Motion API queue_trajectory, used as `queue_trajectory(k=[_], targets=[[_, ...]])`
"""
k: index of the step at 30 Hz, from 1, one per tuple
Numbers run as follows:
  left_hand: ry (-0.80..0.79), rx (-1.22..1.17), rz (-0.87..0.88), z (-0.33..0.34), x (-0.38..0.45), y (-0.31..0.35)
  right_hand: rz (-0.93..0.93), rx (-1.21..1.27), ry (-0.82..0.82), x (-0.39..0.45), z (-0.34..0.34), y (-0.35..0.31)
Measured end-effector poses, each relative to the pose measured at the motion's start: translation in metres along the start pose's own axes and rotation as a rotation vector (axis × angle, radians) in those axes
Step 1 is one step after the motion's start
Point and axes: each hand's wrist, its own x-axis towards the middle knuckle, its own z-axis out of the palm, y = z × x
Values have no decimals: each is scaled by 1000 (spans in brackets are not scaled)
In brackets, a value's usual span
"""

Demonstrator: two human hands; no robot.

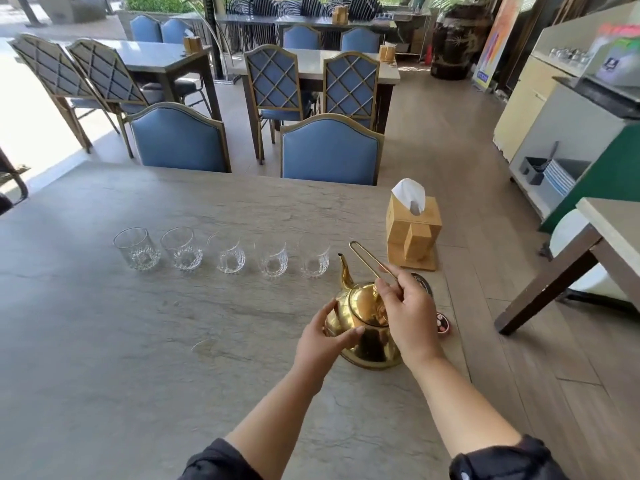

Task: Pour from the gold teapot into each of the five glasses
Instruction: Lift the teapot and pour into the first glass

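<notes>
A gold teapot (363,317) stands on the stone table (104,358) near its right edge, spout toward the glasses. My right hand (405,313) pinches the thin wire handle, which is tilted up over the lid. My left hand (322,341) rests against the pot's left side, thumb and fingers on the body. Several clear cut-glass tumblers stand in a row just beyond the spout, from the leftmost glass (136,249) to the rightmost glass (314,259). All look empty.
A wooden tissue box (414,233) stands behind the teapot at the table's right edge. Two round coasters (442,322) lie right of the pot. Blue chairs (329,150) line the table's far side. Another table (609,223) is to the right.
</notes>
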Motion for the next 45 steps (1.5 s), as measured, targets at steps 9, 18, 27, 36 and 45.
queue_trajectory(k=[9,18,27,36,45], targets=[[-45,-90,-9,-27,5,49,-173,-72,-132,48,11,-53],[-105,-86,-121,-53,12,55,-192,-249,-203,74,43,-75],[-110,-106,-185,-57,17,57,-127,-342,-247,92,58,-86],[-150,-110,-200,-57,25,65,-51,-444,-294,116,66,-94],[-136,-130,-218,-54,26,64,-38,-467,-327,121,68,-93]])
